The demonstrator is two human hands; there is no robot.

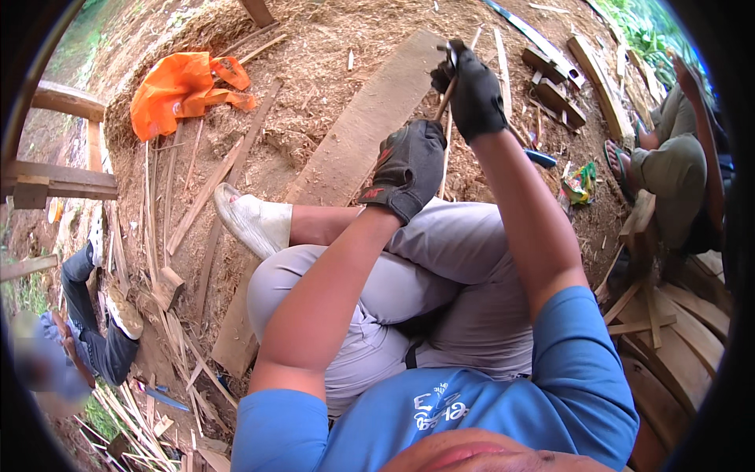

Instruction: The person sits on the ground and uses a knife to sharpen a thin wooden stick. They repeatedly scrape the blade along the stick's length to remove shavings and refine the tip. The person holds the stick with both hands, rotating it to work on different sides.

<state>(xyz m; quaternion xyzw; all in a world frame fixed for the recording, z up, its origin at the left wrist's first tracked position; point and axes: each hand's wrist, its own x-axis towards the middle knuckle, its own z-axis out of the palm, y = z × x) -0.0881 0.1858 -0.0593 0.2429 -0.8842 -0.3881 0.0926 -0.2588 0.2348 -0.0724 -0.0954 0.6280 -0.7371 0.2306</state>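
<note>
apparently, brown stick (pixel 446 102): in the head view, it is slanting just right of the far part of the long plank (pixel 350 130); it is looking light, stiff and perhaps easy to snap, its two ends offering the surest hold.
left hand (pixel 409 161): is wrapping the near end in curled, gloved fingers.
right hand (pixel 477 98): is clenching the far end; a metallic piece (pixel 451 55) is showing there, kind unclear.

Held stick (pixel 446 102) — partly hidden.
</note>
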